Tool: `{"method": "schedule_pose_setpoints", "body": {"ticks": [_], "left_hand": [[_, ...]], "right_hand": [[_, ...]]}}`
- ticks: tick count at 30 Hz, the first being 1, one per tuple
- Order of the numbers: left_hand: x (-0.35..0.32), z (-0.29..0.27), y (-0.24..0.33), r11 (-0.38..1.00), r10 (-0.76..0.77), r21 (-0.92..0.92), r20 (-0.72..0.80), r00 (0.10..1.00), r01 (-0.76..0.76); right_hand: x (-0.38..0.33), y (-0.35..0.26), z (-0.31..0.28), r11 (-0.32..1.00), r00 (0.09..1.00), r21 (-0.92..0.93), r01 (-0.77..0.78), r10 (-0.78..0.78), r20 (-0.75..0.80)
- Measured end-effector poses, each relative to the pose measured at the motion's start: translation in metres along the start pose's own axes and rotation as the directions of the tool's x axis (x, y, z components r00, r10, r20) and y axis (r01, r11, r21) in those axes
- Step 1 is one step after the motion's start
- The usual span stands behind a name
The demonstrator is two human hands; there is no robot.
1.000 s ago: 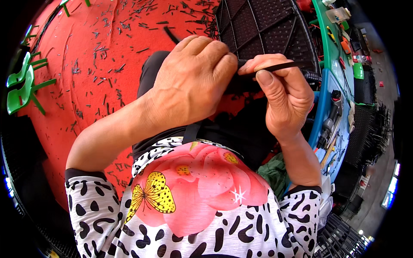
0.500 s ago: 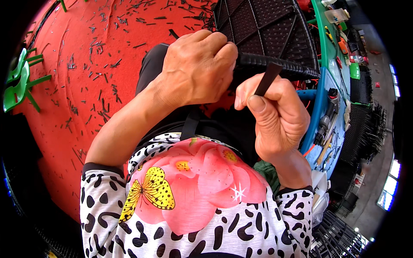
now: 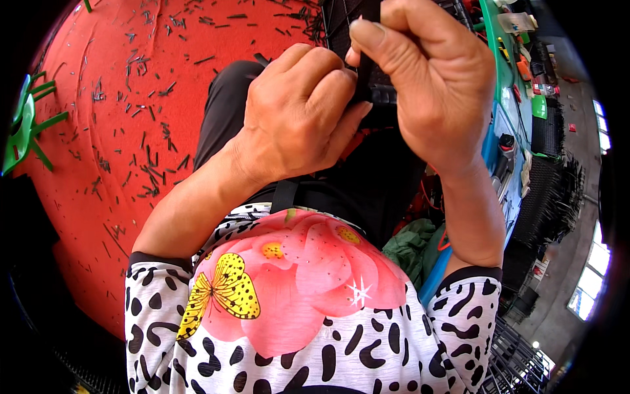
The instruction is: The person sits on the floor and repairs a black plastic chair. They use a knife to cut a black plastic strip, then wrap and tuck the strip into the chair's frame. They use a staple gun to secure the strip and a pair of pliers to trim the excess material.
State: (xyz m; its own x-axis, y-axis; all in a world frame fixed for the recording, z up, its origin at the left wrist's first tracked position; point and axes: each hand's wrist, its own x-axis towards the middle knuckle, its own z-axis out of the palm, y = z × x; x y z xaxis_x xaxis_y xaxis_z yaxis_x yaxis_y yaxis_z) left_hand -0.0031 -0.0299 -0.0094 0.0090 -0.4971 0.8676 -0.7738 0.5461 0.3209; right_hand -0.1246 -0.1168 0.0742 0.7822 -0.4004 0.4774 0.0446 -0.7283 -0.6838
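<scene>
A wide red floor (image 3: 98,164) fills the left and top of the view, scattered with many short black plastic slivers (image 3: 151,164). At the bottom is the person's own chest in a black-and-white spotted shirt (image 3: 367,348) printed with a large pink flower and a yellow butterfly. Along the right edge runs a green and blue workbench (image 3: 508,98) crowded with small tools, with stacks of black grid crates (image 3: 548,190) beside it. A green plastic piece (image 3: 26,128) lies at the far left.

At the top centre, partly hidden behind the hands, is a black plastic lattice panel (image 3: 341,20). The left hand (image 3: 298,118) is curled closed against the panel's lower edge, fingers bent tight; what it holds is hidden. The right hand (image 3: 426,79), raised just beside it and touching it, pinches a thin black plastic strip (image 3: 365,65) between thumb and fingers, the strip standing upright in front of the panel.
</scene>
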Motion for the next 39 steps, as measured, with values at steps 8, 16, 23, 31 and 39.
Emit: {"method": "schedule_pose_setpoints", "body": {"ticks": [8,16,23,31,39], "left_hand": [[-0.002,-0.001,0.010,0.971,-0.210,-0.115,0.004,0.978,0.209],[-0.004,-0.001,0.007,0.963,-0.183,-0.207,-0.044,0.982,0.171],[-0.010,-0.001,0.000,0.955,-0.158,-0.257,-0.010,0.987,0.150],[-0.008,-0.001,-0.004,0.979,-0.053,-0.200,-0.019,0.998,0.049],[-0.014,0.000,-0.004,0.972,-0.084,-0.223,-0.020,0.996,0.078]], "right_hand": [[0.013,0.004,0.015,0.977,0.964,-0.139,-0.163,0.128,-0.232],[0.006,0.043,-0.016,0.930,0.964,-0.254,0.264,-0.263,0.038],[0.008,0.044,-0.026,0.843,0.922,-0.374,0.387,-0.362,0.138],[0.001,0.029,-0.017,0.894,0.954,0.340,-0.293,0.251,0.162],[0.001,0.035,-0.019,0.770,0.866,0.407,-0.491,0.383,0.321]]}}
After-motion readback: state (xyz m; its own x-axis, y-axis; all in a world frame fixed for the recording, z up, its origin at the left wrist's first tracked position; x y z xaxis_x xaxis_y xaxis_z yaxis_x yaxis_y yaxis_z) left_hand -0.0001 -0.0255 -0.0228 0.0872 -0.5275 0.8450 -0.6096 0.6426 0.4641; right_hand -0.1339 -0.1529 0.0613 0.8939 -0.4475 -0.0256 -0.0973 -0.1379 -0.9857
